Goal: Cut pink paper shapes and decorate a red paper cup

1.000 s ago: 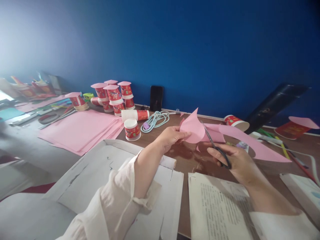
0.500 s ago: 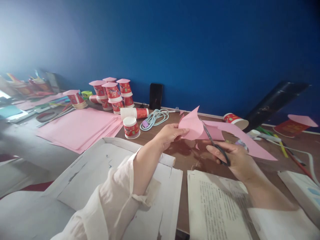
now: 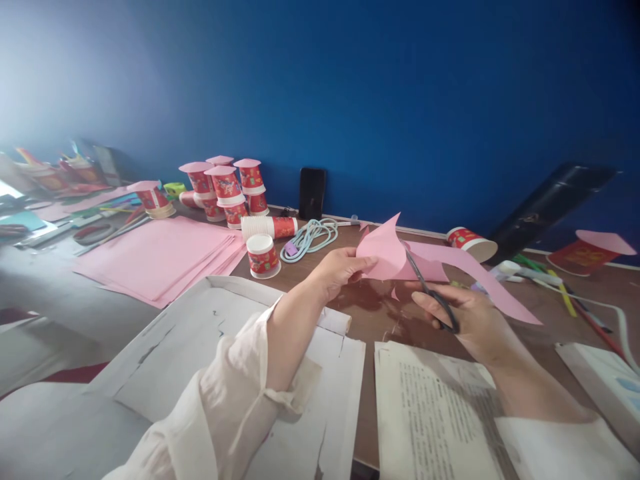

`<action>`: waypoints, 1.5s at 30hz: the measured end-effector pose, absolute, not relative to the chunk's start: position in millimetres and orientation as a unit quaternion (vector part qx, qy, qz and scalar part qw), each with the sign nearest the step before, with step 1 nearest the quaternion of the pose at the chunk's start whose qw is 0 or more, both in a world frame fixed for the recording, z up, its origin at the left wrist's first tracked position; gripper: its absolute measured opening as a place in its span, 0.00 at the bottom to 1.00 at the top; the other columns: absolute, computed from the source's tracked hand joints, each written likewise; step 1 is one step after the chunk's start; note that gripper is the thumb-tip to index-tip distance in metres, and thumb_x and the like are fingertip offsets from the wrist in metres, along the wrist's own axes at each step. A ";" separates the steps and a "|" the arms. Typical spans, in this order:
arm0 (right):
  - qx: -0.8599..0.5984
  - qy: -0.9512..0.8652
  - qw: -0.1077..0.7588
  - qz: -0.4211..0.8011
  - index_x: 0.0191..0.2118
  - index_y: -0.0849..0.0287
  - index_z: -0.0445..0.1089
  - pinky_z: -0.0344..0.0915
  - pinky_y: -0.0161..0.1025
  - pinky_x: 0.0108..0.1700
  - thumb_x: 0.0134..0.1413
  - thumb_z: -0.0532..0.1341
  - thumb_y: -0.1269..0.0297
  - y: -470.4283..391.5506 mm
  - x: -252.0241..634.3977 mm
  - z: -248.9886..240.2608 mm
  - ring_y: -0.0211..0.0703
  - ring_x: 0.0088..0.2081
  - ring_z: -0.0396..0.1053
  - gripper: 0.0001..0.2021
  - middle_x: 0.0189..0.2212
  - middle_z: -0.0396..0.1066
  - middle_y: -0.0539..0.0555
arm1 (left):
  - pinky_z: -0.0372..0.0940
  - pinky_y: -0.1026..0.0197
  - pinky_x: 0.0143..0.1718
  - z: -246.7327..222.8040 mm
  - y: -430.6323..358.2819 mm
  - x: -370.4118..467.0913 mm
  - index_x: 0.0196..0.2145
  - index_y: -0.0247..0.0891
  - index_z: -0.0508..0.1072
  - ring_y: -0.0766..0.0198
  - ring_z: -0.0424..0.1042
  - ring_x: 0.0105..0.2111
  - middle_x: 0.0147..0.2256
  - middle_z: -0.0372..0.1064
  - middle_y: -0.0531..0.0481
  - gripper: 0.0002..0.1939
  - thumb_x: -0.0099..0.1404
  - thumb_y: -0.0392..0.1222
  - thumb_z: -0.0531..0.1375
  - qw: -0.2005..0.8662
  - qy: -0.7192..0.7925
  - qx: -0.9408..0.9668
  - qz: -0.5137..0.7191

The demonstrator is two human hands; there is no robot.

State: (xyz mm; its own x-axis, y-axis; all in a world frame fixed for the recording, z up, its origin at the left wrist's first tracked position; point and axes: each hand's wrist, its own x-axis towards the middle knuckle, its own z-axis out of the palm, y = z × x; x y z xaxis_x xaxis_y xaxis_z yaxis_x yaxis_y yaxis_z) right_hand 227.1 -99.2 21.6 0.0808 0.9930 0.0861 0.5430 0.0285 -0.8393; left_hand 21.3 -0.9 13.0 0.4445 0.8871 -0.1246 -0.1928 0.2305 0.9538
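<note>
My left hand [image 3: 344, 270] pinches the near-left edge of a pink paper [image 3: 385, 250] above the brown table. The paper has a curved, pointed outline, and a long strip of it trails to the right. Black scissors [image 3: 431, 293] are in my right hand [image 3: 463, 310], fingers through the handles, with the blades against the right side of the curved piece. A small pink scrap [image 3: 395, 294] shows just below the paper.
Red paper cups [image 3: 223, 185] with pink tops are stacked at back left, beside pink sheets [image 3: 155, 257]. A coiled cable [image 3: 315, 237] and a phone [image 3: 312, 193] are near the blue wall. Printed pages [image 3: 430, 413] and a white box lid [image 3: 200, 333] lie in front.
The long strip's free end has shifted slightly left. The scissor blades look closer together, and both hands have stayed almost in place.
</note>
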 end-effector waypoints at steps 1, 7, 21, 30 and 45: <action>-0.630 -0.607 0.380 0.300 0.43 0.55 0.80 0.62 0.38 0.27 0.46 0.66 0.42 -99.2 226.6 21.9 0.38 0.22 0.62 0.24 0.20 0.69 0.50 | 0.53 0.64 0.28 13.4 -1.1 21.3 0.32 0.31 0.76 0.73 0.59 0.23 0.26 0.67 0.51 0.14 0.51 0.43 0.70 0.699 0.359 0.483 0.386; -0.630 -0.604 0.388 0.297 0.42 0.54 0.80 0.61 0.39 0.26 0.46 0.66 0.42 -98.2 225.9 20.6 0.39 0.21 0.62 0.24 0.20 0.68 0.51 | 0.54 0.63 0.29 15.7 -2.4 21.4 0.31 0.32 0.75 0.73 0.60 0.23 0.25 0.67 0.52 0.16 0.48 0.43 0.71 0.708 0.357 0.470 0.388; -0.647 -0.590 0.403 0.266 0.41 0.59 0.79 0.61 0.40 0.29 0.45 0.65 0.40 -95.8 228.2 14.6 0.41 0.23 0.64 0.27 0.20 0.68 0.51 | 0.59 0.64 0.34 15.0 -1.3 20.8 0.34 0.32 0.75 0.71 0.66 0.29 0.31 0.71 0.49 0.13 0.51 0.40 0.69 0.705 0.347 0.471 0.401; -0.655 -0.518 0.414 0.362 0.40 0.59 0.78 0.62 0.37 0.25 0.46 0.65 0.41 -91.2 206.1 3.7 0.39 0.22 0.62 0.25 0.18 0.65 0.49 | 0.59 0.65 0.30 2.4 7.1 23.3 0.32 0.33 0.73 0.71 0.66 0.25 0.28 0.71 0.50 0.11 0.49 0.37 0.68 0.674 0.367 0.464 0.442; -0.565 -0.449 0.469 0.510 0.50 0.61 0.73 0.57 0.34 0.24 0.51 0.63 0.41 -86.7 207.4 -25.4 0.40 0.29 0.67 0.30 0.34 0.75 0.57 | 0.64 0.65 0.33 -7.8 9.9 30.1 0.33 0.34 0.70 0.70 0.69 0.28 0.29 0.70 0.52 0.14 0.50 0.39 0.69 0.736 0.297 0.308 0.524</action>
State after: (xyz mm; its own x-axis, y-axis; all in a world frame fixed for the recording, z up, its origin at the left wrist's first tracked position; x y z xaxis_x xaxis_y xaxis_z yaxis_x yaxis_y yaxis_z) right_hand 207.4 -86.7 -25.4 0.0765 0.9850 -0.1547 0.0293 -0.1573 -0.9871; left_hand 30.1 9.9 -7.8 0.2748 0.9547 -0.1139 -0.5885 0.2606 0.7653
